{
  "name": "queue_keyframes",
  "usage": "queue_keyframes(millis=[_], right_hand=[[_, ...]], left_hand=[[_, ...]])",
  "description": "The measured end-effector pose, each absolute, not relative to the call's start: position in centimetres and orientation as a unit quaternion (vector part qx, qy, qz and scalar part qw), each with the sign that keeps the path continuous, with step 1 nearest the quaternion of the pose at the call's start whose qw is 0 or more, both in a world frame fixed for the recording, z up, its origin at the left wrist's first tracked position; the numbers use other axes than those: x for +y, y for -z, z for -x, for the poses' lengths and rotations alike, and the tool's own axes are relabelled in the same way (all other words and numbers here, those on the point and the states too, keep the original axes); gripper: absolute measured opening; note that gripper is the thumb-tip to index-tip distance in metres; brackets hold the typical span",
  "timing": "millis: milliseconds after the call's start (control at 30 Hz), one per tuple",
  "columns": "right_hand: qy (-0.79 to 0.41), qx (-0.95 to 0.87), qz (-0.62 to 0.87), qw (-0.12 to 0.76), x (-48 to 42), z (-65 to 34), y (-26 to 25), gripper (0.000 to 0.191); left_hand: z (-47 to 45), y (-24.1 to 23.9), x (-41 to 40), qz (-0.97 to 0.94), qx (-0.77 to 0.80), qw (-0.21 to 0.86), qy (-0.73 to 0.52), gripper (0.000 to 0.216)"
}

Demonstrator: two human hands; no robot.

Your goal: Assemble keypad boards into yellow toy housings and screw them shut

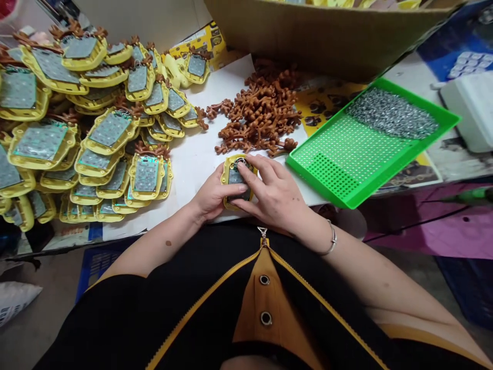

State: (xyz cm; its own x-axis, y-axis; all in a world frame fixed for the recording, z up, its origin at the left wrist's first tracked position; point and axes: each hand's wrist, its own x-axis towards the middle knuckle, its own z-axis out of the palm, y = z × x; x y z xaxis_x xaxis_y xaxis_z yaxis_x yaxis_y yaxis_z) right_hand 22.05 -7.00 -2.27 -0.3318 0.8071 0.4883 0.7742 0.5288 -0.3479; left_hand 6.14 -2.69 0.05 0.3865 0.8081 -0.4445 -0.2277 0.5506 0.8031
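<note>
A yellow plastic shell with a grey circuit board [234,173] lies near the table's front edge, held between both hands. My left hand [213,194] cups its left side with the thumb across the board. My right hand [271,192] covers its right side, fingers curled over the top and pressing on the board. Just beyond lies a heap of brown antler-shaped pieces [262,110].
A big pile of finished yellow shells with antlers [84,123] fills the left of the table. A green perforated tray [370,139] with small metal parts sits at the right. A cardboard box [327,31] stands at the back, a white device [472,108] far right.
</note>
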Motion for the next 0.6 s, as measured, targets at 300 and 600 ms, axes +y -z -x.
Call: queue_keyframes(millis=[300, 600], right_hand=[[-0.158, -0.806, 0.474, 0.315, -5.4, -24.7, 4.4, 0.049], [-0.178, -0.79, 0.487, 0.328, -5.0, -24.2, 5.4, 0.052]], left_hand=[[-6.9, 0.9, -1.8, -0.335, 0.457, 0.764, -0.309, 0.051], [-6.5, 1.2, -1.2, -0.327, 0.454, 0.773, -0.299, 0.048]])
